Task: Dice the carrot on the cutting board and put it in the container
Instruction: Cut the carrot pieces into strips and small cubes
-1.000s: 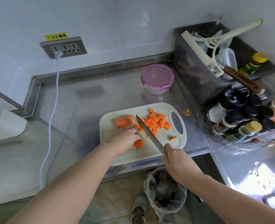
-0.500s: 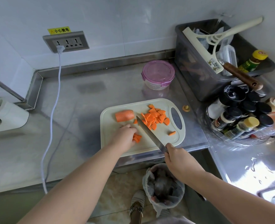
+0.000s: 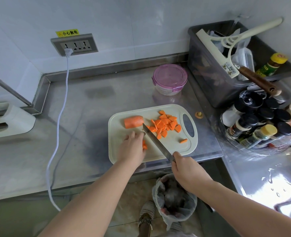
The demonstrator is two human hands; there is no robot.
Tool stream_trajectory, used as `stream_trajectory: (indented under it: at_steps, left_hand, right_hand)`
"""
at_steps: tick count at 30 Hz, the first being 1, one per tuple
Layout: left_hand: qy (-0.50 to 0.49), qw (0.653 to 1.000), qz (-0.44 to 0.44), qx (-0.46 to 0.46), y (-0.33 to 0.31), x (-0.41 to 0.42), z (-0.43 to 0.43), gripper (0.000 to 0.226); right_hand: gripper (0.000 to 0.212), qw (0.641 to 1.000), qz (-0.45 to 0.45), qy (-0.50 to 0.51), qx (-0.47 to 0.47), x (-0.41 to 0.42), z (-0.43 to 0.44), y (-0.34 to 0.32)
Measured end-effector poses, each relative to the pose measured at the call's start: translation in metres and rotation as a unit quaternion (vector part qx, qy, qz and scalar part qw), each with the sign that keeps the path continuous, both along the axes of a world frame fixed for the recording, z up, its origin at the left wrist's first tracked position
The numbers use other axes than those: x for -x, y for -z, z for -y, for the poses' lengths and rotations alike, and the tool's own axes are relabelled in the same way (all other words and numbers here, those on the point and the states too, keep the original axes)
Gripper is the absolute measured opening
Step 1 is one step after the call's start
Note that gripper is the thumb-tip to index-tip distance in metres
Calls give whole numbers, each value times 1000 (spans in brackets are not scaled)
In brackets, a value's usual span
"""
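Steel counter (image 3: 90, 134) carried a pale green cutting board (image 3: 168, 149) set close to its front lip, handle hole to the right. On the board lay an uncut carrot chunk (image 3: 133, 121) at the back left, a heap of cut carrot pieces (image 3: 165, 124) at the back right and one stray piece (image 3: 183, 140) nearer the handle. The left hand (image 3: 132, 147) curled its fingers over a few carrot bits (image 3: 144, 146) and pinned them to the board. The right hand (image 3: 187, 168) gripped the handle of a knife (image 3: 156, 142), whose blade lay slantwise beside the left fingertips, tip near the chunk.

Behind the board, well apart from it, stood the round container (image 3: 170, 77), its purple lid clipped on; what it held could not be told. A dark grey bin (image 3: 209, 79) at the right held a cream squeegee (image 3: 226, 45), a wooden-handled tool and a yellow-capped bottle (image 3: 271, 65). Beside it, a clear tray (image 3: 243, 151) was packed with upright spice jars (image 3: 260, 124), most black-capped. A bag-lined waste bin (image 3: 173, 199) sat on the floor below the counter edge.

Bare steel stretched left of the board and between board and container; a raised rim ran along the back. A carrot end (image 3: 198, 114) lay just off the board's right end. A white cable (image 3: 59, 117) trailed from the wall socket (image 3: 74, 44) across the counter's left part and over its front.

The yellow sticker (image 3: 67, 33) above the socket read 小心触电; the bottle labels were too small to read.
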State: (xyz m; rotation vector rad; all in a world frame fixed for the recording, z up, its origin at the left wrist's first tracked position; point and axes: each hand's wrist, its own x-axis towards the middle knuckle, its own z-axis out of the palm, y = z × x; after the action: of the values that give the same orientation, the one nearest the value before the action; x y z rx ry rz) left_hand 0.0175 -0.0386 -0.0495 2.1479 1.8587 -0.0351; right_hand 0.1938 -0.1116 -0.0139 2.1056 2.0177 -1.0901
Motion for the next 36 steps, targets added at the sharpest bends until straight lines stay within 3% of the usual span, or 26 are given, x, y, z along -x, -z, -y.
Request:
stream_trajectory:
  at_steps: [3, 8, 17, 23, 28, 31, 34, 36]
  left_hand:
    - [65, 998, 10, -4, 3, 3, -1, 42]
    - [31, 997, 58, -33, 9, 6, -1, 15]
    - [-46, 990, 85, -101, 8, 11, 4, 14]
    - [-75, 985, 150, -39, 10, 10, 2, 14]
    - [-111, 972, 199, -59, 4, 17, -3, 13]
    - [-103, 977, 179, -53, 0, 27, -6, 23]
    - [-27, 994, 107, -13, -2, 30, -5, 46]
    - [-3, 997, 82, -1, -2, 29, -7, 49]
  right_hand:
    - [13, 1000, 1, -2, -3, -2, -1, 0]
    - [11, 1000, 1, -4, -9, -3, -5, 0]
    - [12, 1000, 1, 1, -6, -4, -6, 3]
    - [12, 1000, -1, -2, -6, -1, -7, 2]
    - [13, 1000, 4, -7, -9, -1, -8, 3]
    - [15, 1000, 8, -9, -8, 0, -7, 5]
    - [16, 1000, 9, -7, -7, 2, -6, 8]
    - [16, 1000, 11, -7, -5, 3, -8, 9]
